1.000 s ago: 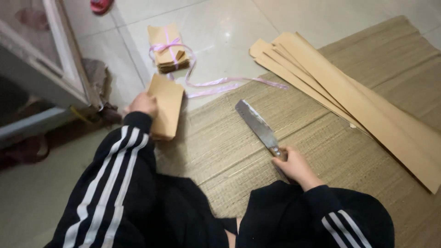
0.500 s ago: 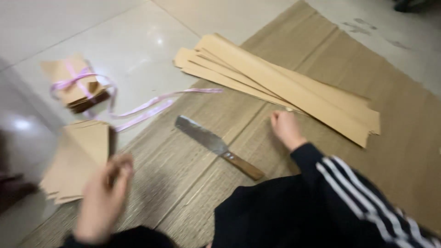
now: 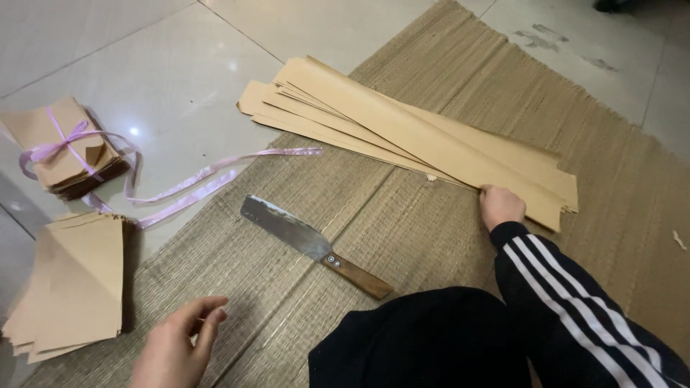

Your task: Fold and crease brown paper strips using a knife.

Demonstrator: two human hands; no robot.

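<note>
Here, right hand point(image 3: 501, 206): it lay on the near edge of the long brown paper strips point(image 3: 402, 133), fingers curled onto the lowest sheets; whether it pinched a sheet or only pressed on it could not be told.
Left hand point(image 3: 178, 348): it hovered low over the woven mat point(image 3: 503, 93), fingers loosely spread and empty, touching nothing that could be seen.
Paper strips: a fanned bundle of long folded sheets lay slantwise across the mat, its far end jutting onto the tiled floor point(image 3: 129, 65).
Knife point(image 3: 313, 244): it lay flat on the mat between the two hands, broad metal blade pointing up and to the left, wooden handle toward the person, apart from both hands.
Loose stack point(image 3: 72, 284): folded brown paper pieces sat at the mat's left edge, just left of the left hand.
Tied bundle point(image 3: 68, 147): a smaller pile of brown pieces stood on the floor, bound with a pink ribbon point(image 3: 215, 176) whose loose ends trailed toward the mat.
Sleeve point(image 3: 575, 287): dark with white stripes, it ran along the right arm.
</note>
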